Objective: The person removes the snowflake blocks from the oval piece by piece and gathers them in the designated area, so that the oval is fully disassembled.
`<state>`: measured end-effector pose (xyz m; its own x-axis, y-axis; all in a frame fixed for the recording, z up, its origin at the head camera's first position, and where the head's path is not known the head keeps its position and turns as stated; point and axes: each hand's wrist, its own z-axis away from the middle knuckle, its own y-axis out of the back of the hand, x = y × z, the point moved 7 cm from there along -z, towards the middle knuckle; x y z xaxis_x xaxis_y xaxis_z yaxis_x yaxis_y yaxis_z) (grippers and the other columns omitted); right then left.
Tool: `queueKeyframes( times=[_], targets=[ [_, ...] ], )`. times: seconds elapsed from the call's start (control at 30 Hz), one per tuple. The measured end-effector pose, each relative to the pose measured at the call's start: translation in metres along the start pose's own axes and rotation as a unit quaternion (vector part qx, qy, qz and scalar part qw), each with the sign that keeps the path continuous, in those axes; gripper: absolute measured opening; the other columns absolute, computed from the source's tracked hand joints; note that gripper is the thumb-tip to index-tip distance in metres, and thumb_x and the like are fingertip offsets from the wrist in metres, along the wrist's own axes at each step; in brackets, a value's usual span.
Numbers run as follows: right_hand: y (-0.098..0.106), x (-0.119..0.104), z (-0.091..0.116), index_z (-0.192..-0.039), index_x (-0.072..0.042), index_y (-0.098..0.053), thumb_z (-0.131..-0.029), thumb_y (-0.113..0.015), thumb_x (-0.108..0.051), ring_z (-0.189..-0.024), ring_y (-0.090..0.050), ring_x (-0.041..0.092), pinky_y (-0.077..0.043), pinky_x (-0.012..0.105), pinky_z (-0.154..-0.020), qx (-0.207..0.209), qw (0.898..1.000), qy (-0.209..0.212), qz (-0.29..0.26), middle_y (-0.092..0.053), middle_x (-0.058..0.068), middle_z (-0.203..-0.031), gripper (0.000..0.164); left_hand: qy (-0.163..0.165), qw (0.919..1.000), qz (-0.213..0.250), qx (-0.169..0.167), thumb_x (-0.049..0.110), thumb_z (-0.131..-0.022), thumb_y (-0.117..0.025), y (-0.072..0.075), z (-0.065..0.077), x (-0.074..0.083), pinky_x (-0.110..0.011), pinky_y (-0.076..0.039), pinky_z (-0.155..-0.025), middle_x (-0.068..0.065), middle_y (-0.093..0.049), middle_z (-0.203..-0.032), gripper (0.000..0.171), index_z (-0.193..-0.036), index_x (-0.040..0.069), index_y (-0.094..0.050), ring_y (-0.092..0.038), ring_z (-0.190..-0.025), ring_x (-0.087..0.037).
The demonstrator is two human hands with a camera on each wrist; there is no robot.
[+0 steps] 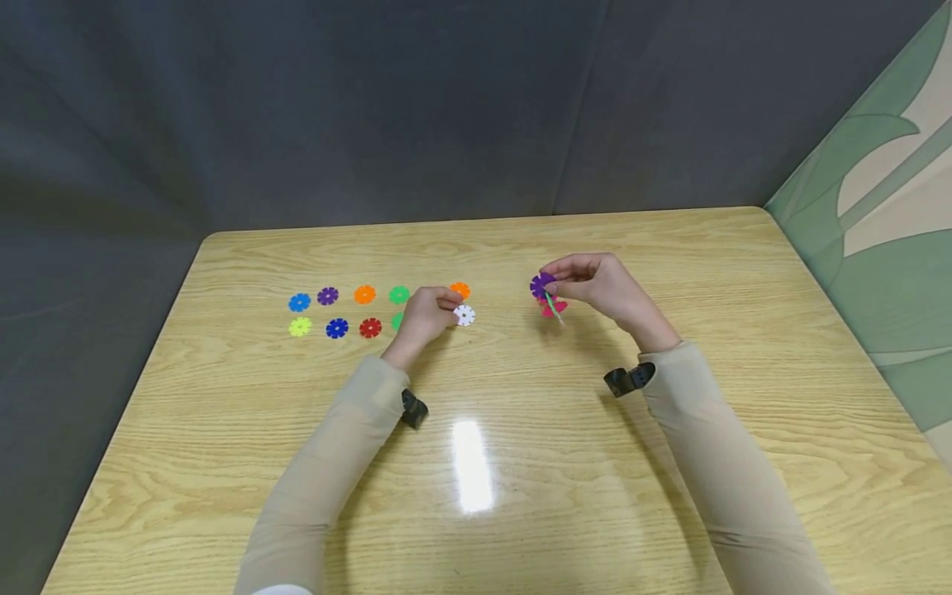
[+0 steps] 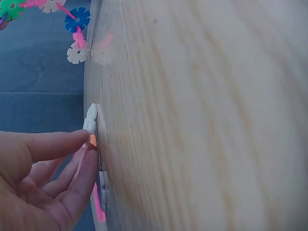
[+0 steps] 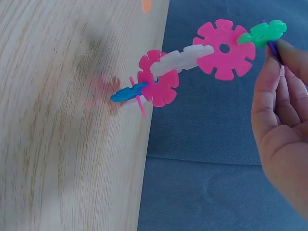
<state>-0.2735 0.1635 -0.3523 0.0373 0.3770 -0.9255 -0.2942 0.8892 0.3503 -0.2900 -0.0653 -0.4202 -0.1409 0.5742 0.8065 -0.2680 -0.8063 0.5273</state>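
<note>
My left hand (image 1: 427,314) pinches a white notched disc (image 1: 464,315) at its edge, low over the table, between thumb and fingertips. Farther right, my right hand (image 1: 595,285) holds a purple notched disc (image 1: 542,286), the top piece of a linked chain. Below it in the right wrist view hang a green disc (image 3: 263,33), a pink disc (image 3: 211,62), a white disc (image 3: 182,58), a second pink disc (image 3: 166,92) and a blue disc (image 3: 127,94). The chain's low end dangles near the tabletop. An orange disc (image 1: 460,289) lies just beyond the left fingertips.
Two rows of loose discs lie left on the wooden table (image 1: 521,413), among them a blue one (image 1: 300,302), a yellow one (image 1: 300,326) and a red one (image 1: 370,328). My left hand partly covers a green disc (image 1: 397,321). A dark curtain (image 1: 446,107) hangs behind.
</note>
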Motion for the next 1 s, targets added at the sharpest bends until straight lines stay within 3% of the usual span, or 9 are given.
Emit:
queueKeyframes(
  times=[0.2, 0.33, 0.47, 0.67, 1.0],
  targets=[
    [-0.002, 0.0, 0.0, -0.121, 0.007, -0.059, -0.089, -0.065, -0.004, -0.079, -0.063, 0.0, -0.054, 0.016, -0.076, -0.012, 1.0, -0.002, -0.006, -0.067, -0.02, -0.081, 0.035, -0.011, 0.9998, 0.013, 0.007, 0.0, -0.085, -0.066, 0.002, 0.0, 0.0, -0.035, -0.054, -0.091, -0.016, -0.067, -0.117, 0.03, -0.115, 0.001, -0.066, -0.062, -0.11, -0.028],
    [-0.004, -0.002, 0.001, -0.119, 0.009, -0.059, -0.088, -0.066, -0.004, -0.077, -0.062, -0.001, -0.053, 0.015, -0.074, -0.012, 1.0, -0.001, -0.014, -0.067, -0.017, -0.081, 0.035, -0.047, 0.9981, 0.039, 0.011, 0.006, -0.089, -0.065, 0.001, 0.002, 0.007, -0.033, -0.055, -0.087, -0.016, -0.067, -0.118, 0.029, -0.117, 0.001, -0.065, -0.064, -0.109, -0.029],
    [-0.006, -0.003, 0.001, -0.113, 0.007, -0.059, -0.087, -0.068, -0.007, -0.075, -0.062, 0.0, -0.052, 0.014, -0.071, -0.012, 1.0, -0.004, -0.017, -0.066, -0.011, -0.083, 0.031, -0.087, 0.9919, 0.093, 0.002, 0.014, -0.093, -0.062, -0.003, 0.006, 0.021, -0.035, -0.056, -0.085, -0.019, -0.066, -0.119, 0.032, -0.122, 0.0, -0.062, -0.065, -0.106, -0.032],
    [-0.009, -0.003, -0.001, -0.108, 0.004, -0.06, -0.087, -0.068, -0.007, -0.076, -0.064, 0.003, -0.054, 0.015, -0.071, -0.017, 1.0, -0.001, -0.011, -0.067, -0.009, -0.083, 0.025, -0.104, 0.9791, 0.172, -0.032, 0.019, -0.095, -0.06, -0.014, 0.016, 0.043, -0.045, -0.055, -0.09, -0.02, -0.064, -0.118, 0.035, -0.124, 0.001, -0.06, -0.063, -0.105, -0.039],
    [-0.019, -0.004, -0.002, -0.112, 0.007, -0.061, -0.09, -0.062, -0.002, -0.08, -0.065, 0.005, -0.056, 0.02, -0.079, -0.058, 0.998, 0.009, 0.006, -0.067, -0.011, -0.084, 0.025, -0.124, 0.9735, 0.182, -0.061, 0.014, -0.089, -0.067, -0.03, 0.025, 0.064, -0.04, -0.056, -0.089, -0.019, -0.065, -0.118, 0.034, -0.12, 0.0, -0.061, -0.065, -0.103, -0.033]
  ],
)
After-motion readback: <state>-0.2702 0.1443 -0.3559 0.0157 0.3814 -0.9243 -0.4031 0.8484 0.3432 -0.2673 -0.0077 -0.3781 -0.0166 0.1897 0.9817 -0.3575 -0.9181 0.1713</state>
